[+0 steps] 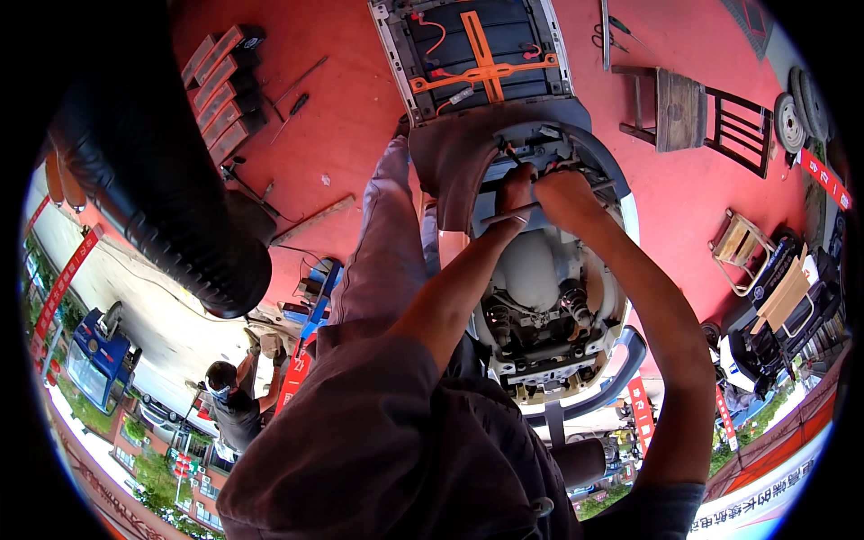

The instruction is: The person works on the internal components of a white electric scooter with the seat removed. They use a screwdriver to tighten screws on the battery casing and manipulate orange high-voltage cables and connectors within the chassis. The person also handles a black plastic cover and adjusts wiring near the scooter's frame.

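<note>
My left hand (515, 193) is closed at the upper end of the open body compartment of a vehicle (612, 265), around something dark that I cannot make out. My right hand (565, 196) is beside it, fingers curled over a small part hidden by the hand, with a bit of red showing. A bar (497, 216) crosses the opening by my wrists. Below lie a pale rounded housing (531, 270) and coiled shock absorbers (576, 304). Above, a black battery (448, 38) with orange straps sits in a metal frame.
A black seat (189, 234) looms at left. Stacked blocks (220, 94) and tools (292, 112) lie on the red floor (333, 63). A wooden chair (679, 112), wheels (790, 124) and a folding stool (738, 243) stand at right. Another person (241, 396) works at lower left.
</note>
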Tool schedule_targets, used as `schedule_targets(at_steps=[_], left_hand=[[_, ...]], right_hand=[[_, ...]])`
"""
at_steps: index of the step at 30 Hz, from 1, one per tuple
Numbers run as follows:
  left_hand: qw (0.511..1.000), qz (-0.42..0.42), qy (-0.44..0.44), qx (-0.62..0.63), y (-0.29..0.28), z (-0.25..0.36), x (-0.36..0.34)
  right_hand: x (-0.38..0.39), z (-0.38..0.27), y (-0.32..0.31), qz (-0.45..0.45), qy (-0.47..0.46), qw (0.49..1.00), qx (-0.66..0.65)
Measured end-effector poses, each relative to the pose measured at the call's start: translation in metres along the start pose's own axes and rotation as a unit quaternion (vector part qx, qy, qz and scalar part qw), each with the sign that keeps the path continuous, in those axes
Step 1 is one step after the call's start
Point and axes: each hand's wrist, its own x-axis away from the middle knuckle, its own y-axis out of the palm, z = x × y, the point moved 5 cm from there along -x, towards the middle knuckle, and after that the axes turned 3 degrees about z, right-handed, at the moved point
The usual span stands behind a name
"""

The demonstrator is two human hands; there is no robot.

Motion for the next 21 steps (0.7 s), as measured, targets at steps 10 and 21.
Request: schedule_targets(at_steps=[10, 21], left_hand=[[0.995, 0.025, -0.068, 0.067, -0.005, -0.005, 0.0], [0.99, 0.004, -0.04, 0.138, -0.011, 0.011, -0.01]], right_hand=[[0.002, -0.006, 0.03, 0.107, 0.533, 0.636, -0.547], [0.024, -0.001, -0.008, 0.174, 0.384, 0.724, -0.546]])
